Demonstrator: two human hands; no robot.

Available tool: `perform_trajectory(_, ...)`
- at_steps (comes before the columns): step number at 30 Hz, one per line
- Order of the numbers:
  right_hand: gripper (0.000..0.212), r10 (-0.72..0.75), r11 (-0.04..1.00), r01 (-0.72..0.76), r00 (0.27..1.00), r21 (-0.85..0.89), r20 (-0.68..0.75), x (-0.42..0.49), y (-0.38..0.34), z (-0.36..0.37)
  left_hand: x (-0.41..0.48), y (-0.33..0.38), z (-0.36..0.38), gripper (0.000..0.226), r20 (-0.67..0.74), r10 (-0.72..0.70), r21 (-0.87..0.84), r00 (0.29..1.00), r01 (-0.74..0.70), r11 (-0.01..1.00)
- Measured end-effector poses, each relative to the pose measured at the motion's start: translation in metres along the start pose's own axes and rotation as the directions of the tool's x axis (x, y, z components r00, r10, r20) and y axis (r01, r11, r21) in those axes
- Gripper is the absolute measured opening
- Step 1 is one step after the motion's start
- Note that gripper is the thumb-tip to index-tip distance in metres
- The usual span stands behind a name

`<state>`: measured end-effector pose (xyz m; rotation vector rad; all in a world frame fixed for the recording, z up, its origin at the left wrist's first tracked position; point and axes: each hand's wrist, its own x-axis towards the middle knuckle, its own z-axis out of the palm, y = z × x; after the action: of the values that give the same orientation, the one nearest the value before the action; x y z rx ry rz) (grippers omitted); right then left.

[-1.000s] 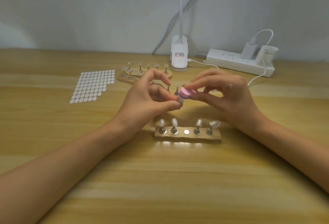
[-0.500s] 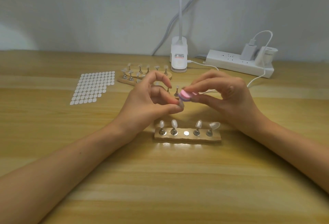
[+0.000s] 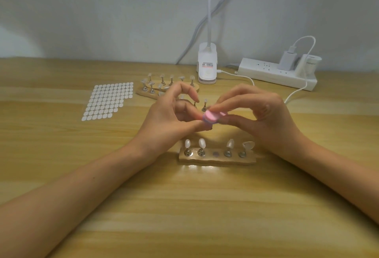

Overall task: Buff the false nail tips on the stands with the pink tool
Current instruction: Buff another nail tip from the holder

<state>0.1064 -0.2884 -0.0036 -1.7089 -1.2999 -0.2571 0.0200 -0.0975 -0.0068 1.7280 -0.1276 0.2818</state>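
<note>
My right hand (image 3: 264,120) pinches the pink tool (image 3: 212,117), a small pink buffer block, above the table's middle. My left hand (image 3: 170,122) pinches a nail stand between thumb and fingers; its nail tip lies right under the pink tool and is mostly hidden by it. Below both hands sits a wooden base (image 3: 217,158) with several upright nail stands (image 3: 202,147) carrying pale nail tips; one middle spot shows only a bare metal disc (image 3: 215,153). A second wooden base (image 3: 143,91) with more stands lies behind my left hand.
A sheet of white adhesive dots (image 3: 108,101) lies at the left. A white clip lamp (image 3: 207,66) stands at the back centre, and a white power strip (image 3: 276,74) with plugs and a cable is at the back right. One lone stand (image 3: 204,104) is behind my fingers.
The pink tool has slid a little to the left over the held nail tip, from a flatter lie to one showing its end face. Both hands stay in nearly the same place.
</note>
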Motion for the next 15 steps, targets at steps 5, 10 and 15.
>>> perform_trajectory(5, 0.022, 0.043, 0.999, -0.042, 0.998, 0.024, -0.037, 0.0012, 0.0001, 0.0004, 0.0004, -0.0010, -0.0012, 0.045, -0.023, -0.006, 0.012, 1.000, 0.006, 1.000)
perform_trajectory(10, 0.022, -0.002, 1.000, 0.002, 1.000, 0.006, 0.007, 0.0012, -0.0011, 0.0017, 0.0003, -0.0009, -0.0014, 0.044, -0.019, 0.002, 0.002, 1.000, -0.002, 1.000)
perform_trajectory(15, 0.023, -0.007, 1.000, 0.006, 0.999, 0.018, 0.038, 0.0014, -0.0016, 0.0010, -0.0001, 0.0000, -0.0015, 0.044, -0.003, 0.020, 0.018, 1.000, -0.020, 1.000)
